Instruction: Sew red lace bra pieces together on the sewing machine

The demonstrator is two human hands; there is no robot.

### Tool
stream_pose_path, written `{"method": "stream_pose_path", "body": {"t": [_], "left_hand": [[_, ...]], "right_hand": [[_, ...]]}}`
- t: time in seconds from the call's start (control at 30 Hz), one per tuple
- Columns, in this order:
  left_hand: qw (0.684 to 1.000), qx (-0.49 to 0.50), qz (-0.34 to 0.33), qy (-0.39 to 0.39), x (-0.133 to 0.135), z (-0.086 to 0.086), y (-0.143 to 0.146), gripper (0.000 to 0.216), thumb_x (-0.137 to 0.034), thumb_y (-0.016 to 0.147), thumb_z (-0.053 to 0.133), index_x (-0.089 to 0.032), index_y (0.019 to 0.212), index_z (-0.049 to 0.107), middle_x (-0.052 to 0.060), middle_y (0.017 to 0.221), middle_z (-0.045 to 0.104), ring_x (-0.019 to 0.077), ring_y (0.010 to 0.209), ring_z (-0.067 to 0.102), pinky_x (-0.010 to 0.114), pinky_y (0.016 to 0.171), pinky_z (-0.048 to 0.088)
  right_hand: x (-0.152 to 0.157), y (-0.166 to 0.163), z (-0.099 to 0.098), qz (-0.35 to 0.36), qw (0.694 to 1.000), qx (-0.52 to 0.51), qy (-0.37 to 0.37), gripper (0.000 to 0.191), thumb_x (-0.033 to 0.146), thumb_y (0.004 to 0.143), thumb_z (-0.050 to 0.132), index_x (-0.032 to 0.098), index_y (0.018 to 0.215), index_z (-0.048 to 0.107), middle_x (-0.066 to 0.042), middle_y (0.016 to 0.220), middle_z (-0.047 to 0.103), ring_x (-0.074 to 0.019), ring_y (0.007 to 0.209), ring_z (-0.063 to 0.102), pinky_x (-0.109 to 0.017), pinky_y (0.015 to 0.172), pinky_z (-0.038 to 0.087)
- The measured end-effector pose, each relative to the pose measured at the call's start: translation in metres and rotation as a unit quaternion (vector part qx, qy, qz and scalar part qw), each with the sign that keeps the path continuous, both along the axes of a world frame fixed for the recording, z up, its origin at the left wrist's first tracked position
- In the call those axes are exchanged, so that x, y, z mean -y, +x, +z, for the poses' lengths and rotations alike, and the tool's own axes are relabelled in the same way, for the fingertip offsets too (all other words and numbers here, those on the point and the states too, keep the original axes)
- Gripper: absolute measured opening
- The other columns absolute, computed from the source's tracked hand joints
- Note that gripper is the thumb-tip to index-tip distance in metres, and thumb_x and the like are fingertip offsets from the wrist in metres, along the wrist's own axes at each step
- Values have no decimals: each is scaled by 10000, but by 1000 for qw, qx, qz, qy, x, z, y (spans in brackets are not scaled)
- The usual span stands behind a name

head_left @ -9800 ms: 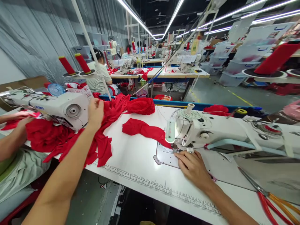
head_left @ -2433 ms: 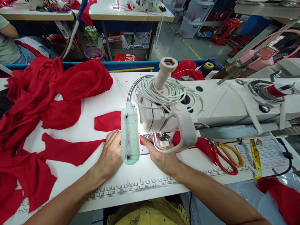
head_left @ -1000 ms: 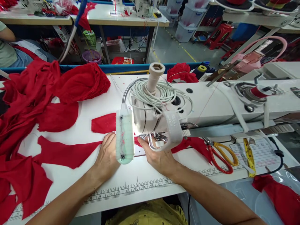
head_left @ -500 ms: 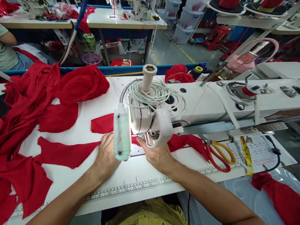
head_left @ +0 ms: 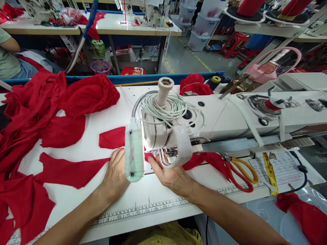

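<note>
A white sewing machine head (head_left: 155, 132) stands over the bed, a lit lamp (head_left: 134, 151) hanging at its left side. My left hand (head_left: 117, 175) lies left of the needle area with fingers together, holding the red fabric piece (head_left: 74, 170); the lamp hides part of this hand. Close to the presser foot, my right hand (head_left: 173, 177) grips the red fabric between thumb and fingers, partly behind the white guard (head_left: 184, 149). More red fabric (head_left: 204, 159) runs out to the right, under the machine arm. Another red piece (head_left: 112, 137) lies flat behind my left hand.
Red cloth (head_left: 28, 129) is heaped at the left. Scissors (head_left: 240, 173) with red and yellow handles lie right, near a yellow tape measure (head_left: 270, 175) and a written sheet (head_left: 283, 172). A printed ruler (head_left: 143, 208) follows the table's front edge. Another person (head_left: 10, 54) sits far left.
The whole view has shifted slightly downward in the picture. Both hands keep nearly the same place at the machine, with the right thumb and fingers a little nearer the fabric edge.
</note>
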State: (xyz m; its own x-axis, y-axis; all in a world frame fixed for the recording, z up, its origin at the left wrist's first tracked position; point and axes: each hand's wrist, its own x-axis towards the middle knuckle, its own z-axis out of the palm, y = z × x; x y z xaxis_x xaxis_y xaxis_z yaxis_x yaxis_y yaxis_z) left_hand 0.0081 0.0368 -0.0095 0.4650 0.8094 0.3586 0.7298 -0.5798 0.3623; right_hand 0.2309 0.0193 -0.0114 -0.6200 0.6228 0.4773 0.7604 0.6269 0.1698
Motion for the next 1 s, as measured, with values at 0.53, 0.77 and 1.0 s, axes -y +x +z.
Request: {"method": "stream_pose_path", "body": {"t": [0.53, 0.77, 1.0], "left_hand": [[999, -29, -16, 30, -1, 5, 1, 273, 21, 840, 410, -196, 788, 567, 19, 733, 458, 200, 744, 461, 386, 812, 464], [999, -25, -15, 36, -1, 1, 0, 258, 5, 838, 424, -202, 696, 481, 20, 746, 449, 193, 747, 458, 384, 820, 480], [1000, -15, -11, 18, 0, 1, -1, 267, -8, 841, 434, -200, 658, 411, 13, 749, 450, 180, 758, 461, 386, 840, 478]], "right_hand": [[0, -1, -2, -72, 996, -4, -53, 308, 137, 890, 646, 232, 1175, 713, -58, 797, 657, -178, 767, 615, -289, 742, 491], [3, -2, -2, -98, 994, 20, -37, 392, 135, 897, 610, 258, 1263, 677, -72, 864, 693, -173, 701, 593, -292, 679, 478], [2, -2, -2, -103, 994, 3, -37, 397, 114, 909, 583, 271, 1259, 684, -67, 916, 713, -193, 779, 629, -299, 710, 494]]}}
